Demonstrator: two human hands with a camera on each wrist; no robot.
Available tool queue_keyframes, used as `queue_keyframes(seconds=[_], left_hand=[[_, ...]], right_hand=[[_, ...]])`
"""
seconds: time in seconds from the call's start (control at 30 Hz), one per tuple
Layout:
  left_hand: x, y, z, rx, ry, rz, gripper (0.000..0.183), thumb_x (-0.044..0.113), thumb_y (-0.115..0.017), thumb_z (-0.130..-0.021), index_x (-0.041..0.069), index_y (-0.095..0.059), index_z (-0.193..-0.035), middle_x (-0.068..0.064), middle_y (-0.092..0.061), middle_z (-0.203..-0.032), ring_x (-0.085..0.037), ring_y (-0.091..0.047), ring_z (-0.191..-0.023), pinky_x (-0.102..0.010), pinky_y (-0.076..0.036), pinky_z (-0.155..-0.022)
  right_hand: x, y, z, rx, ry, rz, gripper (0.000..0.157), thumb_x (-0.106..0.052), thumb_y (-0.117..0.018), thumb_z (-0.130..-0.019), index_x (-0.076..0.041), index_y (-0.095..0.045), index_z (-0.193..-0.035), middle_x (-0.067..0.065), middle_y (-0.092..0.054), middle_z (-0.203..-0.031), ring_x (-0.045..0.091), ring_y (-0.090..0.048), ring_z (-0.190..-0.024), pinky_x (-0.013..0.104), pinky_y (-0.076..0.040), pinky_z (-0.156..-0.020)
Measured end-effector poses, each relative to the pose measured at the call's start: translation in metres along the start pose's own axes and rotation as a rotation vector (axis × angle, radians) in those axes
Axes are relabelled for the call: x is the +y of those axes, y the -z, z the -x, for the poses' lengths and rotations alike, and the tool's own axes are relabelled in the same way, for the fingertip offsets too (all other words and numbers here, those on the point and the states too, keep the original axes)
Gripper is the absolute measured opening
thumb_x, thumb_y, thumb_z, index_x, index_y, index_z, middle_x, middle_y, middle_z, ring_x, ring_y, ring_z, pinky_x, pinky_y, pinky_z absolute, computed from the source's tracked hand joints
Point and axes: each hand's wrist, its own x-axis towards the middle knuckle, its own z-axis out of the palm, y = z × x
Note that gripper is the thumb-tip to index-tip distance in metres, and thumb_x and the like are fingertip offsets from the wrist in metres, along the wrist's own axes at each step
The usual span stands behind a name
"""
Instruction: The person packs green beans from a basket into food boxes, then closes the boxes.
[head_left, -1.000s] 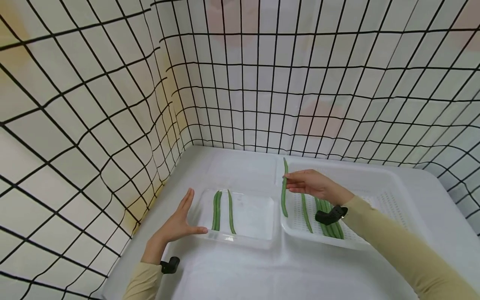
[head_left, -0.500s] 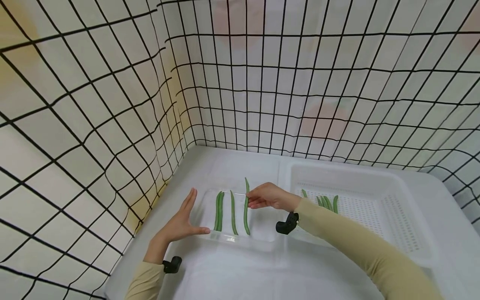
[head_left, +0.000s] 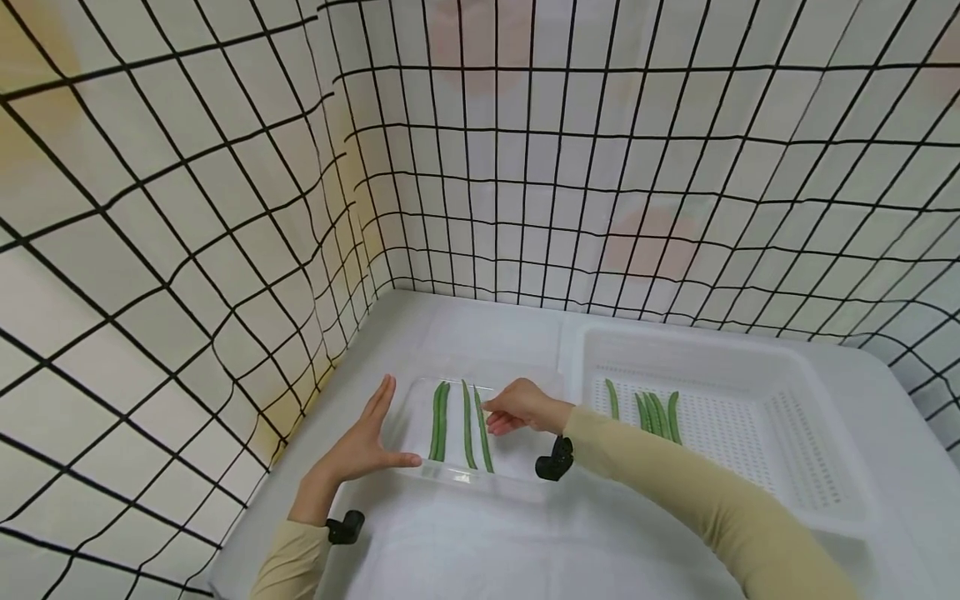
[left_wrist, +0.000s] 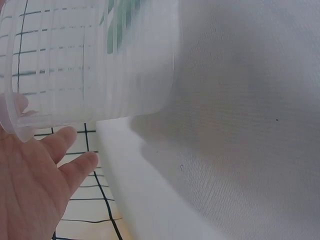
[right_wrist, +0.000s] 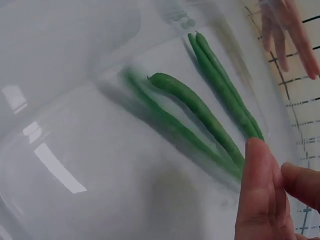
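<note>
In the head view a clear plastic box (head_left: 517, 464) stands in front of me with several green beans in it. A pair of green beans (head_left: 439, 421) lies side by side at its left, and one green bean (head_left: 468, 425) lies nearer its middle. Beside that is another green bean (head_left: 483, 429), blurred in the right wrist view. My right hand (head_left: 520, 406) is over the box at this bean, fingertips close to it; thumb and forefinger look apart in the right wrist view. My left hand (head_left: 360, 450) spreads fingers and thumb along the box's left corner, touching its rim.
A white perforated basket (head_left: 825, 417) stands to the right, holding several green beans (head_left: 656, 414), partly behind my right sleeve (head_left: 675, 475). Black wire mesh (head_left: 525, 158) rises behind and to the left of the white table (head_left: 450, 550).
My right hand has carried a green bean from the basket leftward into the clear box and come off it. The bean now lies lower, beside the third one. The left hand stays at the box.
</note>
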Motion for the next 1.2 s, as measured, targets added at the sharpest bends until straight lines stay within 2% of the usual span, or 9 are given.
queue_keyframes(seconds=[0.17,0.3,0.4,0.5,0.63,0.83,0.97,1.07,1.2], left_hand=[[0.001,-0.001,0.0,-0.004,-0.002,0.002,0.131,0.046,-0.086,-0.063,0.021,0.005,-0.153,-0.003,0.008,-0.158,-0.034,-0.008,-0.141,-0.058,-0.025,-0.104],[0.001,-0.002,-0.001,0.001,-0.008,0.014,0.13,0.044,-0.087,-0.063,0.022,0.004,-0.153,-0.002,0.008,-0.158,-0.034,-0.007,-0.141,-0.059,-0.024,-0.104],[0.001,-0.003,-0.003,0.0,-0.018,0.017,0.129,0.044,-0.086,-0.064,0.022,0.005,-0.153,-0.001,0.008,-0.158,-0.034,-0.007,-0.141,-0.059,-0.024,-0.104],[0.0,-0.003,-0.002,-0.005,-0.023,0.02,0.129,0.044,-0.086,-0.065,0.021,0.005,-0.153,-0.001,0.009,-0.158,-0.034,-0.007,-0.141,-0.059,-0.024,-0.104],[0.0,-0.002,-0.001,-0.005,-0.021,0.026,0.129,0.044,-0.086,-0.065,0.022,0.005,-0.153,0.0,0.009,-0.157,-0.034,-0.006,-0.141,-0.059,-0.024,-0.104],[0.0,0.001,0.0,0.001,-0.035,0.017,0.129,0.048,-0.085,-0.065,0.022,0.005,-0.153,-0.003,0.007,-0.158,-0.035,-0.007,-0.141,-0.06,-0.025,-0.103],[0.0,0.002,0.001,-0.003,-0.04,0.018,0.128,0.05,-0.084,-0.065,0.022,0.005,-0.153,-0.003,0.008,-0.158,-0.034,-0.006,-0.141,-0.059,-0.024,-0.103],[-0.001,0.001,0.0,-0.006,-0.037,0.02,0.128,0.05,-0.084,-0.065,0.022,0.005,-0.153,-0.001,0.008,-0.158,-0.035,-0.006,-0.141,-0.06,-0.024,-0.103],[0.0,-0.001,-0.001,-0.007,-0.031,0.018,0.127,0.046,-0.085,-0.066,0.023,0.005,-0.153,-0.001,0.008,-0.158,-0.035,-0.007,-0.141,-0.061,-0.025,-0.102]], right_hand=[[-0.002,0.008,0.009,-0.026,0.021,0.013,0.028,-0.008,-0.061,-0.093,0.016,-0.059,-0.108,0.014,-0.066,-0.074,0.015,-0.064,-0.056,0.027,-0.054,-0.058],[-0.006,0.026,0.017,-0.035,0.084,-0.022,0.024,-0.011,-0.062,-0.093,0.011,-0.06,-0.102,0.015,-0.067,-0.078,0.017,-0.067,-0.061,0.029,-0.055,-0.062],[-0.01,0.047,0.027,-0.002,0.166,-0.05,0.023,-0.016,-0.063,-0.093,0.006,-0.06,-0.099,0.016,-0.067,-0.084,0.019,-0.068,-0.068,0.032,-0.055,-0.067],[-0.012,0.073,0.041,0.054,0.242,-0.059,0.031,-0.022,-0.064,-0.093,0.006,-0.058,-0.105,0.015,-0.066,-0.089,0.02,-0.067,-0.073,0.033,-0.055,-0.07],[-0.006,0.116,0.058,0.124,0.274,-0.03,0.046,-0.029,-0.064,-0.092,0.01,-0.055,-0.114,0.017,-0.065,-0.095,0.018,-0.066,-0.077,0.033,-0.054,-0.073],[0.025,0.182,0.076,0.195,0.207,0.101,0.057,-0.036,-0.062,-0.093,0.011,-0.051,-0.122,0.021,-0.063,-0.105,0.023,-0.065,-0.086,0.034,-0.054,-0.077],[0.059,0.219,0.083,0.202,0.097,0.188,0.057,-0.037,-0.06,-0.094,0.013,-0.053,-0.121,0.016,-0.066,-0.099,0.022,-0.066,-0.083,0.035,-0.054,-0.076],[0.083,0.24,0.088,0.196,0.01,0.227,0.051,-0.034,-0.061,-0.093,0.013,-0.059,-0.113,0.011,-0.068,-0.088,0.019,-0.066,-0.076,0.036,-0.055,-0.072],[0.111,0.257,0.091,0.199,-0.092,0.281,0.037,-0.033,-0.065,-0.091,0.004,-0.066,-0.088,0.005,-0.065,-0.072,0.014,-0.063,-0.062,0.032,-0.055,-0.062]])
